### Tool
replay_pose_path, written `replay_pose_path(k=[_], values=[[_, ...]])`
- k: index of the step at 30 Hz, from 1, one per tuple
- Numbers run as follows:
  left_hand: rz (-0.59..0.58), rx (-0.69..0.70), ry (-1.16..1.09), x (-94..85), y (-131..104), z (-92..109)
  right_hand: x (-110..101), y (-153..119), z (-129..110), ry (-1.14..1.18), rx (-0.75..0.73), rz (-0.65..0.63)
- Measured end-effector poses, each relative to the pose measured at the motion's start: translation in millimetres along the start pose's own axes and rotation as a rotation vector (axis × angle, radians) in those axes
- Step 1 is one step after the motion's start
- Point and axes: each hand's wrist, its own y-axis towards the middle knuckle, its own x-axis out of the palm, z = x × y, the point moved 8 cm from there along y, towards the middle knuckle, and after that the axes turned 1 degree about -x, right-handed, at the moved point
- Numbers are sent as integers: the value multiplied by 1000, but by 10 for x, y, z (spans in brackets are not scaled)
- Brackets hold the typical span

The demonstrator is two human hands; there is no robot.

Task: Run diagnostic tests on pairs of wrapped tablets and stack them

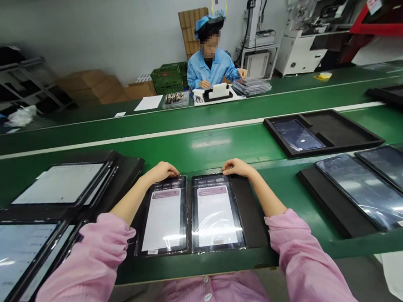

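Note:
Two lit tablets lie side by side before me on a black foam tray, both with a white panel under a dark top strip. My left hand is at the top edge of the left tablet, its fingers curled together against it. At the top edge of the right tablet is my right hand, fingers closed on the border near the corner. The fingertips are partly hidden in both hands. Clear film with a small white label covers the left tablet.
Stacked lit tablets lie on black trays at left. Dark tablets rest on a tray at right. Beyond, a black tray with one dark tablet sits on the green belt. A co-worker in blue works across it.

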Motion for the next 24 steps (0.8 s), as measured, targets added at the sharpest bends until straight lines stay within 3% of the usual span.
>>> replay_pose_path(k=[2,5,9,12,15,19,22,24], values=[[168,-35,14,-96,-154,34,-208,-140,67,-43,59,170],[365,-33,17,-67,-654,134,-358,-592,81,-89,87,347],[508,-12,-24,299,-1459,173,-57,-1380,-173,-108,-113,451],[620,-9,-48,628,-1845,127,308,-1793,-312,-162,-197,555],[661,-42,-1,894,-1955,131,561,-1908,-362,-196,-245,608],[532,11,96,1105,-1886,333,638,-1852,-345,-283,-230,573],[436,27,102,1128,-1865,407,539,-1873,-269,-250,-168,643],[445,20,82,1045,-1883,370,475,-1899,-175,-175,-107,717]])
